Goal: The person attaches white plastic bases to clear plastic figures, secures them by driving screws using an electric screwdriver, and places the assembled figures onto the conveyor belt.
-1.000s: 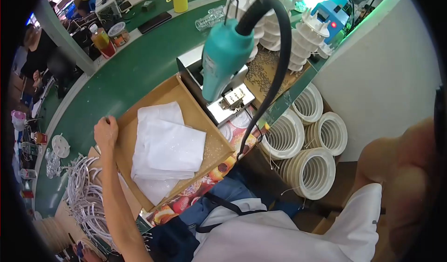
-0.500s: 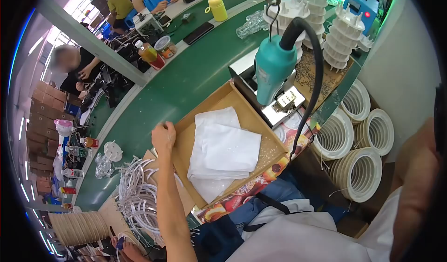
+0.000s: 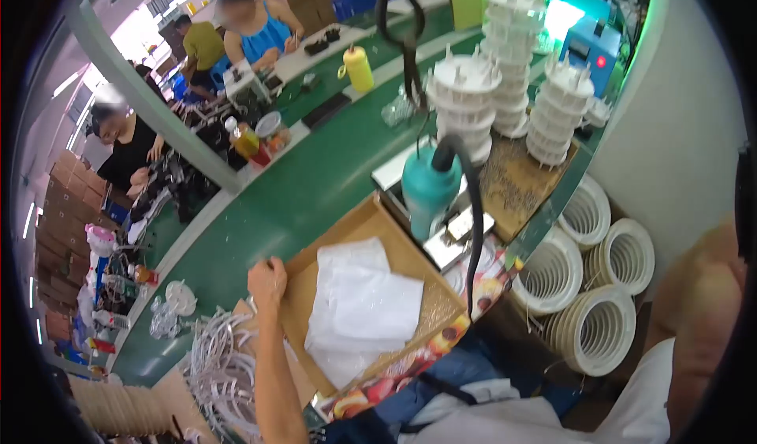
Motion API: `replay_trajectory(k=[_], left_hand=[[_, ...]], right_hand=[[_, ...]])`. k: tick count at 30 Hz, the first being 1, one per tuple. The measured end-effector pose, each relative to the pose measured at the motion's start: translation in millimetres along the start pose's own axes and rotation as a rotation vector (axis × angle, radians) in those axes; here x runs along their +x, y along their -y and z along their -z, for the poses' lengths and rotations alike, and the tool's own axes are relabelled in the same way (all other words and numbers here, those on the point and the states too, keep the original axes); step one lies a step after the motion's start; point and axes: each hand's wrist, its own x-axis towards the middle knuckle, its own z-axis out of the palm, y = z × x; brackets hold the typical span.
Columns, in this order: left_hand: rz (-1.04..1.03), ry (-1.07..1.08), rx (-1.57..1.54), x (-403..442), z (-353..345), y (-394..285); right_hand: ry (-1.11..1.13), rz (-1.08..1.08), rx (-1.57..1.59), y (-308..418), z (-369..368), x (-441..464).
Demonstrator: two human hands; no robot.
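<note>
My left hand is closed in a fist at the upper left corner of a shallow cardboard tray. Whatever its curled fingers hold, if anything, is hidden. Folded white sheets, cloth or thin foam, lie in the tray, with small bright specks beside them. Beyond the tray's right side a teal electric screwdriver hangs upright from a dark hook, next to a metal device. My right hand is out of view; only the blurred upper arm shows at the right edge.
Bundled white cables lie left of my forearm. White plastic stacks stand beyond the screwdriver, near a board strewn with screws. White ringed reels sit below right. A green conveyor belt curves past; other people work across it.
The camera view has tipped upward and shifted, so more of the people and white stacks shows. My left hand stays by the tray corner, still closed. The sheets lie as before.
</note>
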Motion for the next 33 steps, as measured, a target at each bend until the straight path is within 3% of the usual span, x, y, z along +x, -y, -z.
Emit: replay_trajectory(k=[15,21,23,26,27,28,29,33], left_hand=[[0.062,0.059,0.03,0,5,3],[0.058,0.022,0.044,2,-1,9],[0.081,0.015,0.042,-2,-1,11],[0.081,0.02,0.019,-3,2,9],[0.077,0.028,0.019,-2,2,8],[0.068,0.039,0.023,-2,3,7],[0.077,0.03,0.028,-2,2,8],[0.018,0.045,0.078,-1,3,8]], right_hand=[[-0.07,0.021,0.007,-10,-16,4],[-0.308,0.029,-0.163,-35,-29,0],[-0.477,-0.085,-0.326,-51,-43,-16],[-0.638,-0.569,-0.463,-87,-96,-63],[-0.631,-0.768,-0.353,-96,-120,-82],[-0.301,-1.04,-0.338,-97,-133,-93],[-0.03,-1.18,-0.304,-102,-149,-112],[0.191,-0.957,-0.125,-111,-219,-153]])
